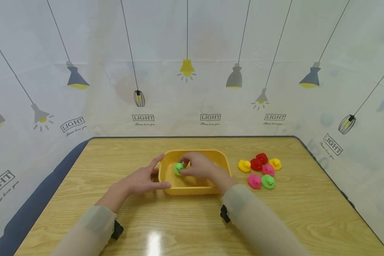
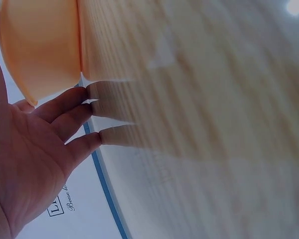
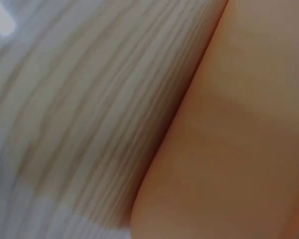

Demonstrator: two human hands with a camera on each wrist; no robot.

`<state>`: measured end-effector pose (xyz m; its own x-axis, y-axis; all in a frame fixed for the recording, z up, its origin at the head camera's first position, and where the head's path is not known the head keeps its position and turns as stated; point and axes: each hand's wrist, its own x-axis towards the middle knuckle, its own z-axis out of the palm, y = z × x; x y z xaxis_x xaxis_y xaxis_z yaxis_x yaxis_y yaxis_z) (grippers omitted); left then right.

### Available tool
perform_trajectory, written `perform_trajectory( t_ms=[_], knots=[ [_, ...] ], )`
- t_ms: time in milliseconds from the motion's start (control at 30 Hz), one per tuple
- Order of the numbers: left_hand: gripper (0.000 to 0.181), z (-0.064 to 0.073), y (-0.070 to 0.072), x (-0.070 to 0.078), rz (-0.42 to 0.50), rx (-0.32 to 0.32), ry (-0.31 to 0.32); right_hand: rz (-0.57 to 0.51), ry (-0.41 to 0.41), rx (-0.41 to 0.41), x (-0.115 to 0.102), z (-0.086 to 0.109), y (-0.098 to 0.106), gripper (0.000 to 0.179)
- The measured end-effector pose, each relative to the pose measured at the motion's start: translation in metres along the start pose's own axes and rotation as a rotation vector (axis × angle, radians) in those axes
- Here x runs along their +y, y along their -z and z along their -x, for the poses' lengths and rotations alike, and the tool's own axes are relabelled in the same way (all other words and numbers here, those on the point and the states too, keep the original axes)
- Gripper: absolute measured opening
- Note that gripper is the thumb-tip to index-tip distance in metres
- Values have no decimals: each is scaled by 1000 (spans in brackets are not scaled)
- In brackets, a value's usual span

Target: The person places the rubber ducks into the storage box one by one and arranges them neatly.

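In the head view my right hand [image 1: 200, 166] reaches down into a yellow plastic basin [image 1: 192, 191]. Thumb and fingers pinch a green rubber duck [image 1: 178, 168] near the basin's left end. My left hand [image 1: 144, 180] spreads along that same end, its thumb at the front rim and a finger at the back left corner. From the left wrist, the left hand [image 2: 45, 134] shows with extended fingers beside the basin wall [image 2: 42, 45], fingertips down at the table. Only the basin's outer side [image 3: 224, 134] and the tabletop appear in the right wrist view; the right hand is hidden there.
Right of the basin lies a loose group of rubber ducks: two yellow [image 1: 244, 165], two red [image 1: 256, 164], two pink [image 1: 254, 181] and one green [image 1: 268, 181]. The wooden table [image 1: 185, 220] ends at a white wall covering [image 1: 166, 103] printed with hanging lamps.
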<state>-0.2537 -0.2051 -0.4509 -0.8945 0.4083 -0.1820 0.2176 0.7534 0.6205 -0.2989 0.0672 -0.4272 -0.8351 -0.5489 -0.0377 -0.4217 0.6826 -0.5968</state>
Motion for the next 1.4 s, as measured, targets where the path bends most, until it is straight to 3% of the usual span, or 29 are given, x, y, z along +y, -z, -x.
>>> perform_trajectory(
  t_ms=[200, 367, 600, 800, 1400],
  knots=[
    [120, 0, 0, -1, 7, 6, -14, 19, 25, -6, -6, -14, -11, 31],
    [119, 1, 0, -1, 4, 11, -7, -25, -3, -19, -5, -19, -18, 31],
    [119, 0, -1, 2, -2, 12, -10, -63, -59, -17, 2, -17, -23, 27],
    [121, 0, -1, 4, 5, 7, -7, -73, -52, -9, 6, -16, -26, 23],
    [122, -1, -2, 1, 26, -7, -16, -106, -147, -9, 7, -19, -29, 27]
  ],
)
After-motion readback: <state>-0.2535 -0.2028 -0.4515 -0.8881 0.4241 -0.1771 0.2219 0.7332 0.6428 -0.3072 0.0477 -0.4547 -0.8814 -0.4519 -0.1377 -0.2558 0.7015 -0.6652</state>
